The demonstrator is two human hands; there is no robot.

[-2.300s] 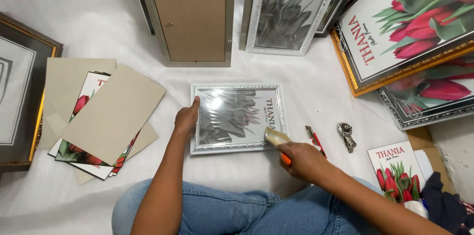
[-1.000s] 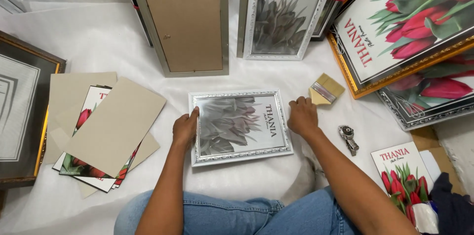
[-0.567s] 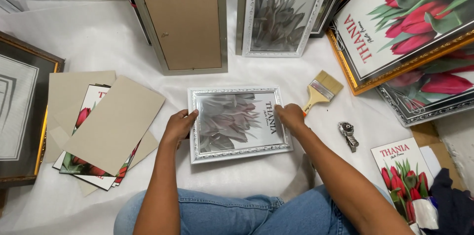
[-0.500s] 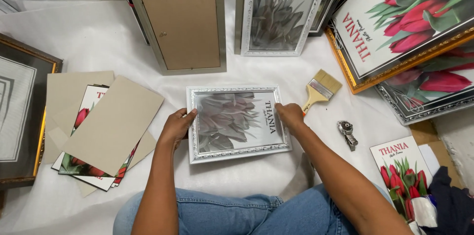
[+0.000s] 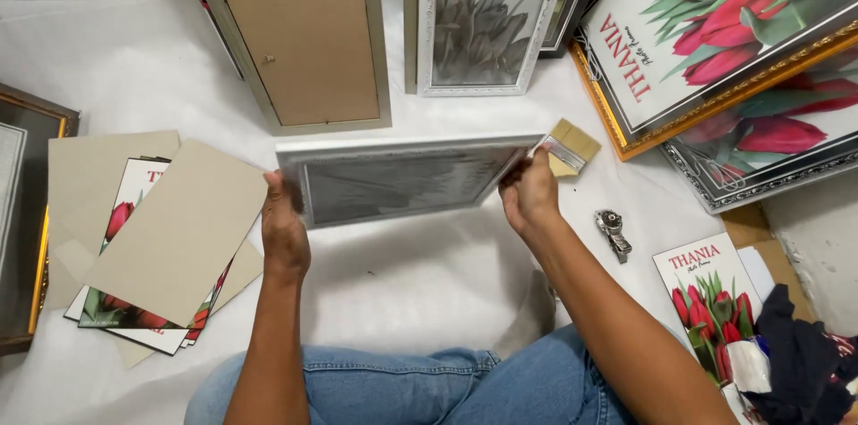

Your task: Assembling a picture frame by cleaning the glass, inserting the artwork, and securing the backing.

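1. Silver picture frame point(image 5: 402, 176) is held off the white sheet point(image 5: 393, 282), tilted, its far long edge raised. Long axis runs left to right, between both hands.
2. Left hand point(image 5: 284, 230) grasps the left short end; right hand point(image 5: 531, 197) grasps the right short end. Both are equally close, one per end.
3. Paintbrush point(image 5: 572, 144) lies just beyond the right hand, near the frame's right corner.
4. Cardboard sheets point(image 5: 174, 228) sit just left of the left hand.
5. Open sheet lies beneath the frame; upright frames point(image 5: 304, 32) crowd the far side.
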